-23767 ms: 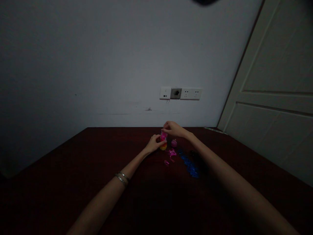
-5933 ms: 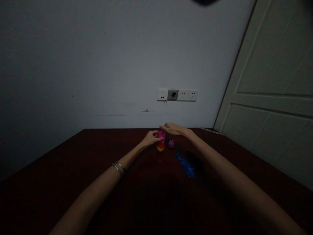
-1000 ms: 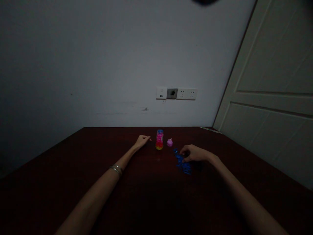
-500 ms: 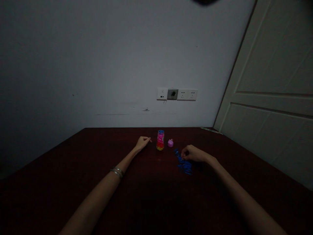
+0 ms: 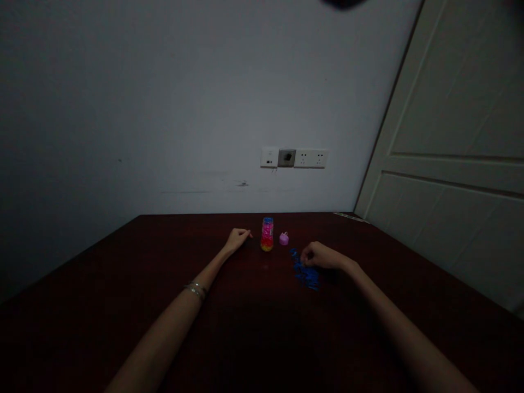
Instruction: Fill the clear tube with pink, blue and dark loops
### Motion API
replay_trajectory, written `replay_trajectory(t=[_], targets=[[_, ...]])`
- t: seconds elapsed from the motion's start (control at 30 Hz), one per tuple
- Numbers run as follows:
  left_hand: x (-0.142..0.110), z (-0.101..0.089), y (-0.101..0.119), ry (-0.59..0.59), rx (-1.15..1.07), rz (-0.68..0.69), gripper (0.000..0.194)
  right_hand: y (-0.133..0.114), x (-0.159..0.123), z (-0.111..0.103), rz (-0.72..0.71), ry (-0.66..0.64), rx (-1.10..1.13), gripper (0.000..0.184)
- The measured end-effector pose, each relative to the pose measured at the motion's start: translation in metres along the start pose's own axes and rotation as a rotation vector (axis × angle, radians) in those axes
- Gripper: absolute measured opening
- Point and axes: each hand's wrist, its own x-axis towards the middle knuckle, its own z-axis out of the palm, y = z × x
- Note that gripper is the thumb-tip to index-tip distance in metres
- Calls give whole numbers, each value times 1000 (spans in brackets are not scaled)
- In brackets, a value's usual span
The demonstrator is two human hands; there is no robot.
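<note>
A small clear bottle (image 5: 267, 234) stands upright, filled with yellow, red, pink and blue layers. My left hand (image 5: 237, 239) rests on the table just left of it, fingers curled in and apart from the bottle; nothing shows in them. To the right of the bottle sits its likely lid, a pink cap with a loop (image 5: 284, 238). Small blue pieces (image 5: 308, 277) lie scattered in a loose pile nearer to me. My right hand (image 5: 321, 255) is at the pile's upper right edge, thumb and fingers pinched together over the pieces. What the fingertips hold is too small to make out.
The dark reddish-brown table (image 5: 184, 338) runs back to a grey wall (image 5: 196, 98). Sockets and switches (image 5: 293, 158) are set in that wall above the table. A pale panelled door (image 5: 458, 164) stands along the right side.
The view has shifted slightly, moving everything a little to the left. My right hand stays pinched over the blue pieces, and my left hand keeps its place beside the bottle.
</note>
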Motion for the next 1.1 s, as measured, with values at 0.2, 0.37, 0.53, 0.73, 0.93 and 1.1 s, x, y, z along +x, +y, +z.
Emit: replay_trajectory(t=[0.2, 0.37, 0.53, 0.73, 0.93, 1.1], targets=[[1, 0, -2, 6, -4, 4, 42, -1, -3, -9, 7, 23, 60, 24], [1, 0, -2, 6, -24, -7, 42, -9, -6, -22, 8, 37, 122, 27], [1, 1, -3, -2, -34, -15, 42, -34, 0, -48, -49, 107, 113, 28], [1, 0, -3, 11, -14, -6, 42, -69, 36, -85, -145, 158, 97, 27], [0, 0, -1, 7, -3, 2, 45, -87, 86, -108, -135, 87, -27, 24], [1, 1, -4, 3, 9, 5, 43, -99, 107, -104, -76, 21, -176, 20]])
